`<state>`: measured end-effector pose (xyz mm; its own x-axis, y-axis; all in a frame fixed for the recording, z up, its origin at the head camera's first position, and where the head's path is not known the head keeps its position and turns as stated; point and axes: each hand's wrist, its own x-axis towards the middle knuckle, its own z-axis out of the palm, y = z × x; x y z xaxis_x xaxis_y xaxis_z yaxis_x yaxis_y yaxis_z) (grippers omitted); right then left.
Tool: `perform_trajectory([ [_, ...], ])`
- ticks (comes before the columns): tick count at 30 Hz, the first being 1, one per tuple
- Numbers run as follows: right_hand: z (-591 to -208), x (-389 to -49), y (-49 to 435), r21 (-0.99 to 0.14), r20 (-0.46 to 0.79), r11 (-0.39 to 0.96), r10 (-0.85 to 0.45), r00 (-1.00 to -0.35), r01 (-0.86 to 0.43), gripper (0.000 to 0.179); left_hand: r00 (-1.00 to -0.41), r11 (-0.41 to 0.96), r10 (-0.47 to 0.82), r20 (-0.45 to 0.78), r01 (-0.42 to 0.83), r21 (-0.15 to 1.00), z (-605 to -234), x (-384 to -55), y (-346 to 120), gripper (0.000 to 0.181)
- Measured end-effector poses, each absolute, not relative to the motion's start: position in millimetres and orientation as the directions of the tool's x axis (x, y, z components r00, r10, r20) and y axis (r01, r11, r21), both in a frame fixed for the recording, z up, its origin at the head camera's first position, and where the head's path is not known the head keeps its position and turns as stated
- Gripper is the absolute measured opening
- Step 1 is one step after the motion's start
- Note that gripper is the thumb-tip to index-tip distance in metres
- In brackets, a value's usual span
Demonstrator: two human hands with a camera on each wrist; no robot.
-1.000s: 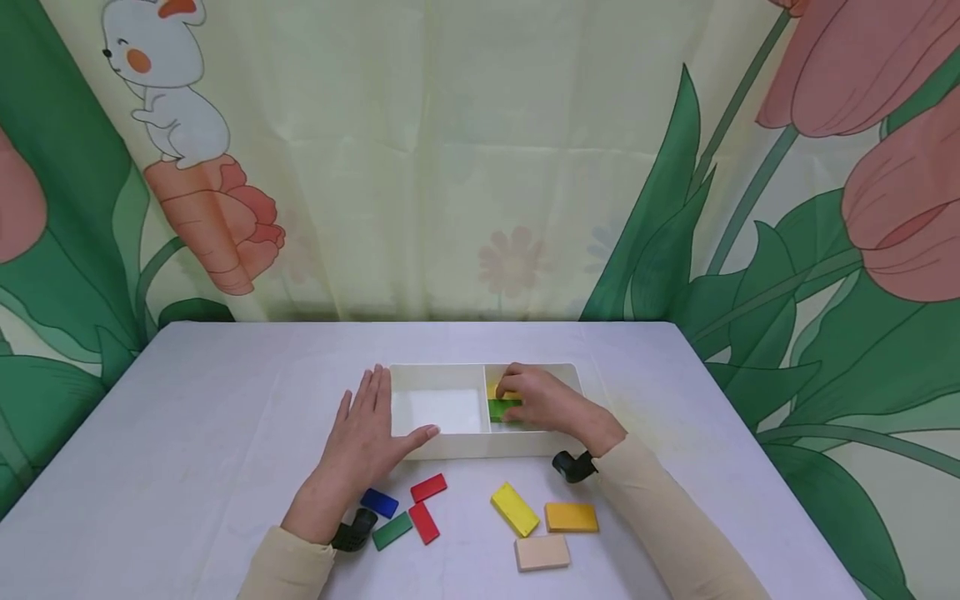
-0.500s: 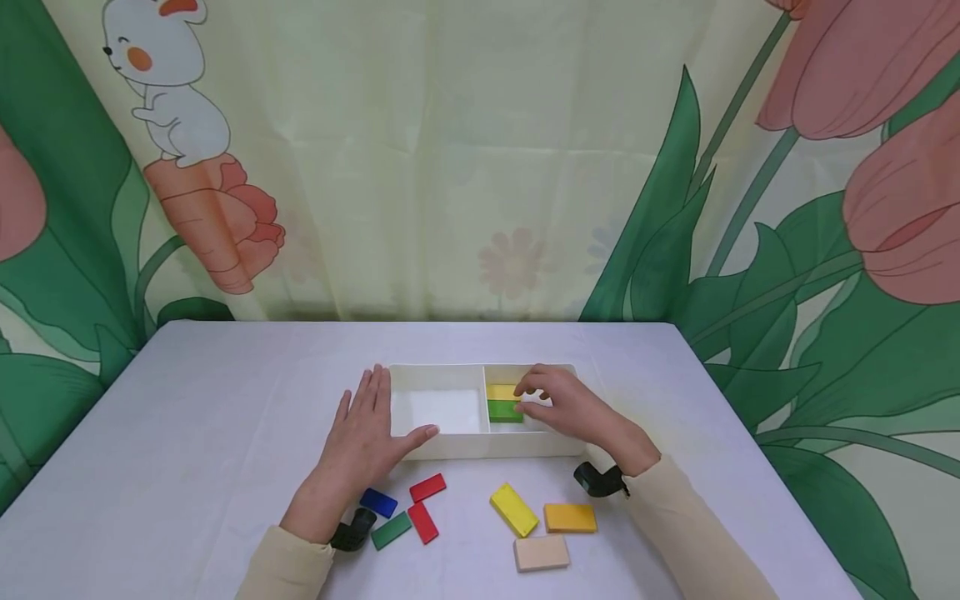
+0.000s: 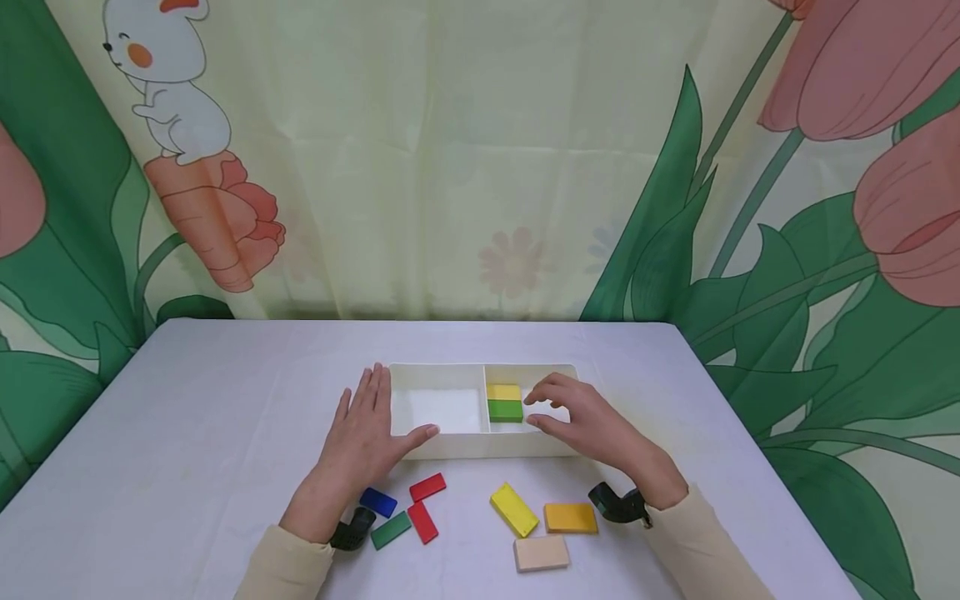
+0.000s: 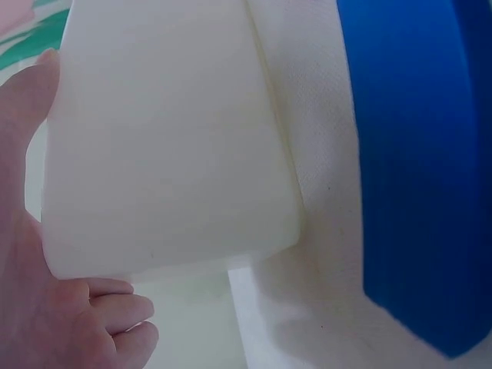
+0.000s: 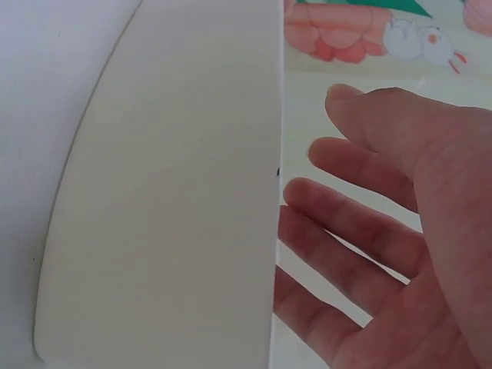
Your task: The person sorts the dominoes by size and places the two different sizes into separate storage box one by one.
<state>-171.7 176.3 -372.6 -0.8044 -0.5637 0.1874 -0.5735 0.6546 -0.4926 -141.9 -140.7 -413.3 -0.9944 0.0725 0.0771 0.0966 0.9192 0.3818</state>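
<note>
A white two-compartment box [image 3: 487, 446] stands on the table. In its right compartment, a yellow block [image 3: 503, 392] and a light green block [image 3: 506, 411] lie side by side against the divider. My left hand [image 3: 358, 442] rests on the box's left end, fingers straight and thumb along the front; the left wrist view shows it touching the box wall [image 4: 169, 146]. Over the right compartment hovers my right hand [image 3: 600, 425], fingers loosely bent and apart from the two blocks. Nothing sits between its thumb and fingers [image 5: 354, 223] in the right wrist view.
Before the box, left: a blue block [image 3: 378, 502], two red blocks [image 3: 427, 487] and a dark green block [image 3: 392, 530]. Front right: a yellow block [image 3: 514, 509], an orange block [image 3: 571, 517] and a beige block [image 3: 542, 553]. A printed curtain [image 3: 420, 167] hangs behind the table.
My right hand has drawn back to the right from the yellow and green blocks, uncovering them, and its fingers have spread. The left hand stays on the box.
</note>
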Motion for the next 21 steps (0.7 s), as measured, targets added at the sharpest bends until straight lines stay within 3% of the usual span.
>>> perform_trajectory([
  [11,-369.0,-147.7,175.1,-0.484,0.321,0.593,-0.564,-0.761,-0.644,0.019,-0.995,0.921,0.076,0.072,0.097,0.378,-413.2,-141.6,-141.3,0.12],
  [21,-370.6,-126.2,170.2,-0.509,0.339,0.568,-0.558,-0.758,-0.646,0.021,-0.994,0.92,0.079,0.082,0.104,0.377,-412.5,-140.9,-140.5,0.118],
])
